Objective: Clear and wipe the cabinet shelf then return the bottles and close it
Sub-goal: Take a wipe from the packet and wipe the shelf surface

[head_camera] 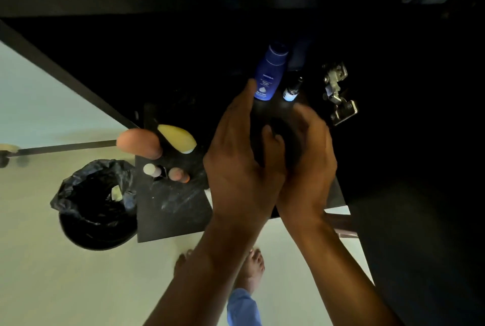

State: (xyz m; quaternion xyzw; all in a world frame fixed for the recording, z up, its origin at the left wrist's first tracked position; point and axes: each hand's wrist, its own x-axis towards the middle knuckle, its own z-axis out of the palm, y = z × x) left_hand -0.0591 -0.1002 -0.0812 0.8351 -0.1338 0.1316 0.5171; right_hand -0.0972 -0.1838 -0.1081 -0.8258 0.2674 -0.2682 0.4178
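Both hands are meeting over something dark — left hand (244, 157) and right hand (307, 157) curling round it together, though what it is I cannot tell. Just beyond the fingertips, a blue bottle (269, 73) and small dark bottle (291, 88) are standing near the hinge (337, 92) — little room rightward.

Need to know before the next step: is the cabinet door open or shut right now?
Open. The hinge is exposed, and the blue bottle shows inside the dark cabinet.

Two hands (244, 168) (309, 157), six bottles (269, 76) (291, 89) (177, 138) (139, 143) (150, 169) (179, 174), one bin (94, 207), one hinge (337, 92).
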